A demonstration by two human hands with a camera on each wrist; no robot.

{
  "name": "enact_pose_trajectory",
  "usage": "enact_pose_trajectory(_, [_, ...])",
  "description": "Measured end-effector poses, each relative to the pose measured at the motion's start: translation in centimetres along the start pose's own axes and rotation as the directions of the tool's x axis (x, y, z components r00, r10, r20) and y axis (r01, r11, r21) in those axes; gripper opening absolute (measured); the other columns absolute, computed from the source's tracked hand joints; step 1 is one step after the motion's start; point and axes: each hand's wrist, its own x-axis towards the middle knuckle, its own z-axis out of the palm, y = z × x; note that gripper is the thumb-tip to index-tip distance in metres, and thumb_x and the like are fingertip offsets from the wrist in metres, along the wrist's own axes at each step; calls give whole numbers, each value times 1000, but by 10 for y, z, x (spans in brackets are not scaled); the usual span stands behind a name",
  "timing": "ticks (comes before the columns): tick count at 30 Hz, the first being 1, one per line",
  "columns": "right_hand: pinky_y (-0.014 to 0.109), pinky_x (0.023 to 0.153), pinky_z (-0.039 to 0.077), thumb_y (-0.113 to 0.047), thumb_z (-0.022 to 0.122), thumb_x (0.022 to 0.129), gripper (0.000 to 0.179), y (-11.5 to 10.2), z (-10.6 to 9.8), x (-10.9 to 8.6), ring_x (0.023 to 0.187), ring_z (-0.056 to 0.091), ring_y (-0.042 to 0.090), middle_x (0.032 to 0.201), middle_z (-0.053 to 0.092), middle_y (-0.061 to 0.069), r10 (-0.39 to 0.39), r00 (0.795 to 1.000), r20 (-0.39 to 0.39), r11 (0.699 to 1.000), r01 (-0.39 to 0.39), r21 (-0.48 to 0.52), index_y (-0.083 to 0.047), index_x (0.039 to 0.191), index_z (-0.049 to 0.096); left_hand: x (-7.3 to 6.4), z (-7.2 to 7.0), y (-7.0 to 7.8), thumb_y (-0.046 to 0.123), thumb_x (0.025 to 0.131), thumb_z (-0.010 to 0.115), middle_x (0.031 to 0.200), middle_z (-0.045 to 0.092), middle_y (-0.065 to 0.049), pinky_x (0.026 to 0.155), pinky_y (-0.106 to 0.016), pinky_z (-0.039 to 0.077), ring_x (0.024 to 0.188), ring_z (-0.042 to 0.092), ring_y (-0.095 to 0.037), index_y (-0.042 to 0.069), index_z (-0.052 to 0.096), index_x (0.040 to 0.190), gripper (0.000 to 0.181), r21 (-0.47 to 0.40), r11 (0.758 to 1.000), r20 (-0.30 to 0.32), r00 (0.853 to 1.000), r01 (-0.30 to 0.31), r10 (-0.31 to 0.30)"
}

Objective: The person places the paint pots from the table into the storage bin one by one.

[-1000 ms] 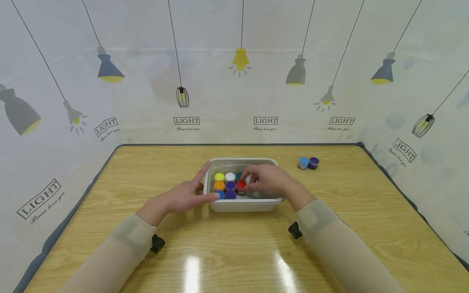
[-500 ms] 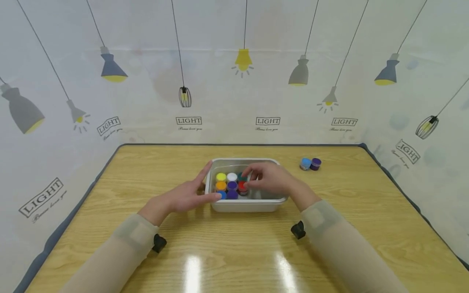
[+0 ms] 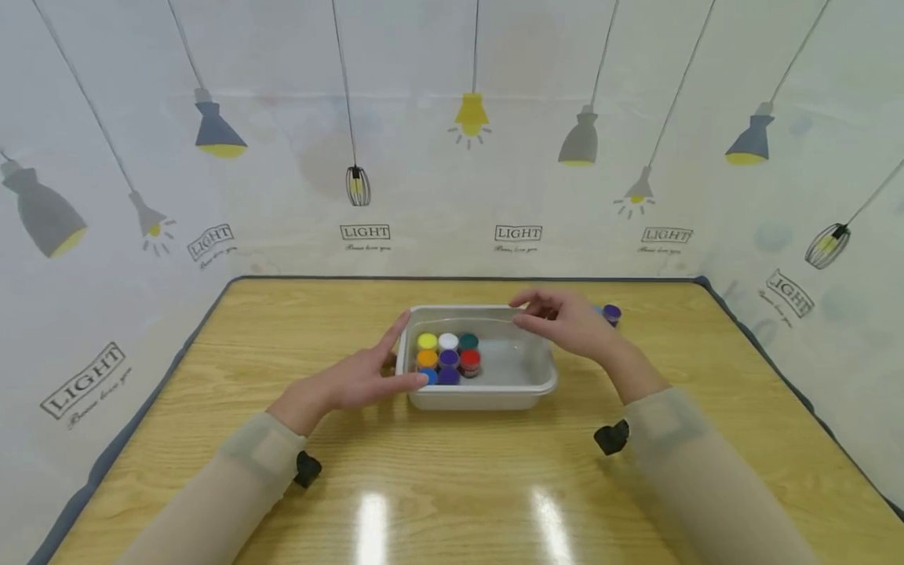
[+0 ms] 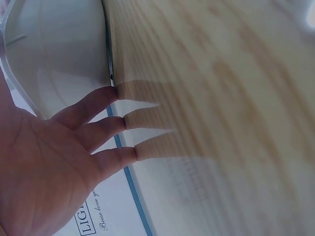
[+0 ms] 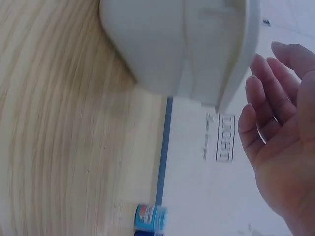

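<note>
A white plastic tub (image 3: 475, 399) holds several small paint jars at its left end. In the back row stand a yellow jar (image 3: 427, 341), a white jar (image 3: 448, 341) and a dark green jar (image 3: 468, 342). Orange, purple and red (image 3: 469, 359) lids come in front, then a blue and a purple one nearest me. My left hand (image 3: 356, 380) rests against the tub's left end, thumb over the rim by the blue lid; its other fingers are straight in the left wrist view. Above the tub's back right corner, my right hand (image 3: 575, 323) is empty, fingers loosely bent.
On the table beyond the right hand stand a light blue jar (image 5: 151, 217) and a purple jar (image 3: 611, 315), side by side. The light blue one is mostly hidden in the head view. A wall sheet (image 3: 424, 157) printed with lamps borders the table.
My right hand has left the red jar and risen out of the tub, moving right and back. The red jar stays with the others. My left hand keeps its place on the tub.
</note>
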Motion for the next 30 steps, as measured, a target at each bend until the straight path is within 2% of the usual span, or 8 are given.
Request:
enact_pose_trajectory(4, [31,77,54,-31,76,106,33,14,-17,-9,91,66,25,106,78,12,24,999,-34,999,-25,-28,-14,134,75,0,-1,1,84,96,60,172,42,-25,129,-68,35,156,47,-48,52,-19,170,113,-3,1000,-5,1000,11,-11])
enact_pose_trajectory(11, [30,77,55,-31,74,107,32,43,-34,-28,90,66,19,106,77,13,48,997,-62,998,-51,-47,-12,133,74,0,0,0,84,96,59,173,42,-26,129,-68,34,157,46,-48,52,-20,170,114,-2,1000,1,1000,16,-16])
enact_pose_trajectory(19, [27,81,56,-40,71,109,40,77,-55,-51,97,66,14,114,77,8,135,987,-84,985,-142,-92,-13,138,72,0,-1,3,85,95,60,174,41,-25,129,-69,33,157,45,-49,52,-20,170,114,-6,1000,8,1000,14,-14])
enact_pose_trajectory(24, [31,78,55,-48,69,109,47,95,-68,-62,100,66,25,116,74,10,190,977,-94,973,-200,-116,-14,142,70,1,-2,4,85,95,60,172,43,-24,128,-69,36,156,47,-47,52,-20,170,115,-9,1000,11,1000,21,-21])
enact_pose_trajectory(27, [33,75,54,-46,68,110,47,103,-74,-69,100,66,34,117,74,15,213,972,-97,967,-224,-122,-13,143,69,1,-2,4,85,95,60,173,42,-24,128,-69,35,157,46,-47,52,-20,170,115,-12,1000,15,1000,22,-22])
enact_pose_trajectory(30, [34,74,54,-42,67,111,46,111,-79,-74,100,67,37,118,74,19,230,968,-103,962,-242,-124,-10,144,68,1,-2,3,85,95,60,173,43,-23,128,-68,35,157,47,-47,52,-20,170,115,-11,1000,17,1000,24,-24])
